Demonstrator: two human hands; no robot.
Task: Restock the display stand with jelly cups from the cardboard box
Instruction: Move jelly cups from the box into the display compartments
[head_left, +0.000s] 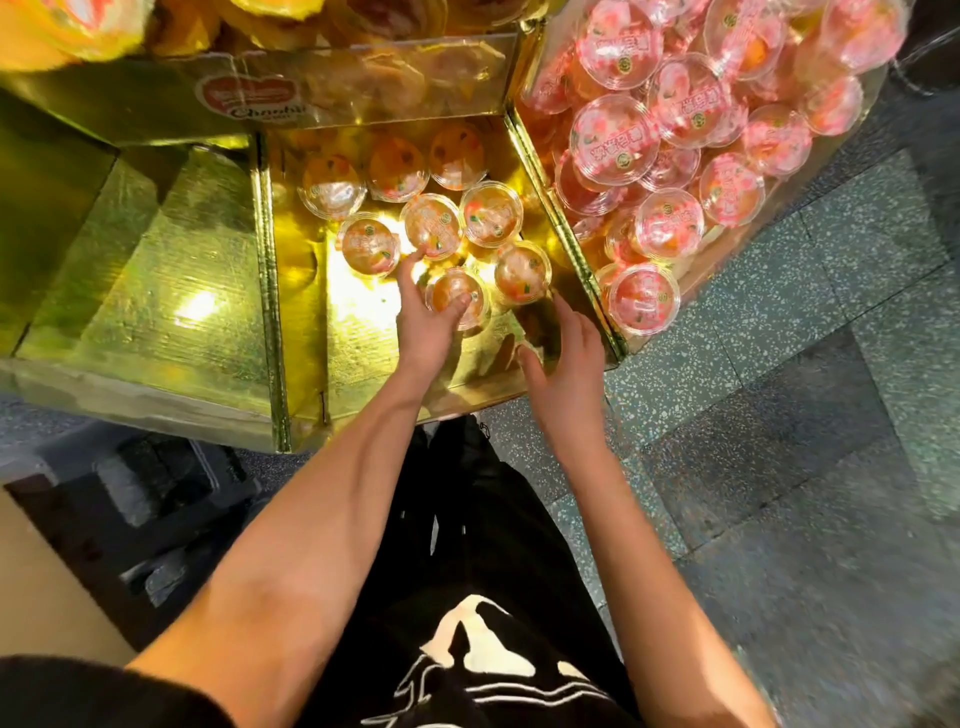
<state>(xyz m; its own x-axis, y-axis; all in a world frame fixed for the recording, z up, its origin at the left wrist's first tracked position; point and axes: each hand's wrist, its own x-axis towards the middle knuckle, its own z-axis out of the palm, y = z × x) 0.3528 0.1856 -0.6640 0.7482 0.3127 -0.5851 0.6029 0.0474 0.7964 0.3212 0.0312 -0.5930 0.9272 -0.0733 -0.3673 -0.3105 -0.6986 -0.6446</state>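
The right hand (569, 364) hovers over the near right corner of the display stand's (270, 270) middle compartment. Its fingers are spread and straight and hold nothing.

Just left of it, the left hand (426, 327) lies on the nearest jelly cup (449, 288). The thumb (461, 307) rests across the lid, and the index finger (410, 270) stretches on to touch the next cup (434, 228). The other fingers are hidden, so I cannot tell whether the hand grips the cup.

The cups look light, with thin clear walls and slick film lids. They would likely dent if squeezed and slide on the glossy gold floor, so a hold around the rim from above seems best.

Beyond these, more orange cups (491, 215) sit loosely, lids up, towards the compartment's far wall. Pink-lidded cups (613, 140) are heaped in the right compartment.
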